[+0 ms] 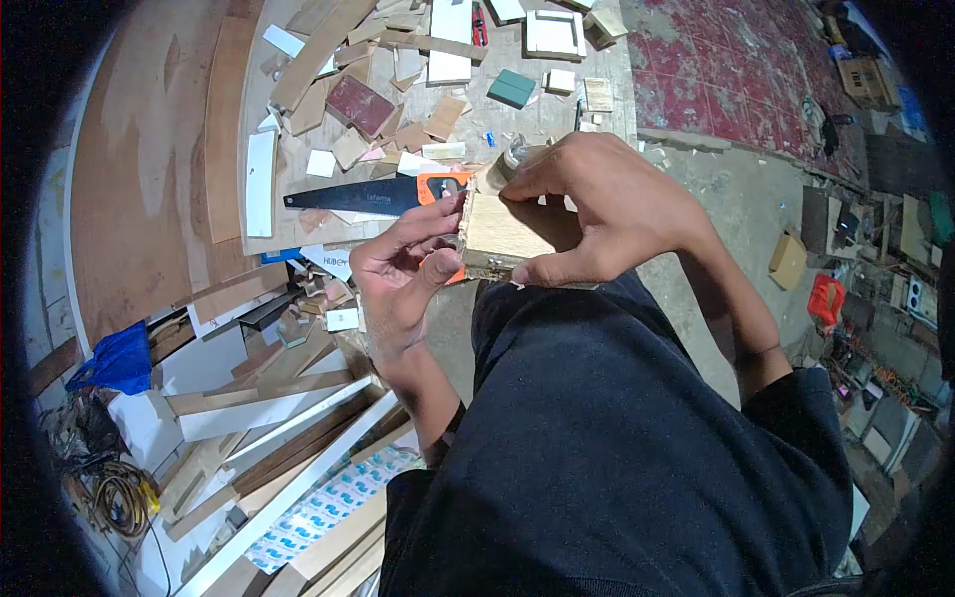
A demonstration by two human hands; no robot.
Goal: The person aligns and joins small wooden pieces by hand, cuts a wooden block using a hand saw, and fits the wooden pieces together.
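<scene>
A small rectangular wooden block (pixel 512 227) with a rough, splintery left end is held up above my lap. My right hand (pixel 622 204) grips it from the right, thumb along the near edge and fingers over the far edge. At the block's left end is my left hand (pixel 403 264), fingers curled and thumb bent against that rough end. Just behind, on the worktable, lies a handsaw (pixel 363 196) with a black blade and an orange handle, partly hidden by my left fingers and the block. A round, clear-looking object (pixel 521 151) shows partly behind my right hand.
Wood offcuts cover the worktable (pixel 622 99), among them a dark red piece (pixel 360 105) and a green block (pixel 511 89). Long boards (pixel 328 488) and a coiled cable (pixel 124 497) lie at lower left. Large plywood sheets (pixel 149 169) stand at left.
</scene>
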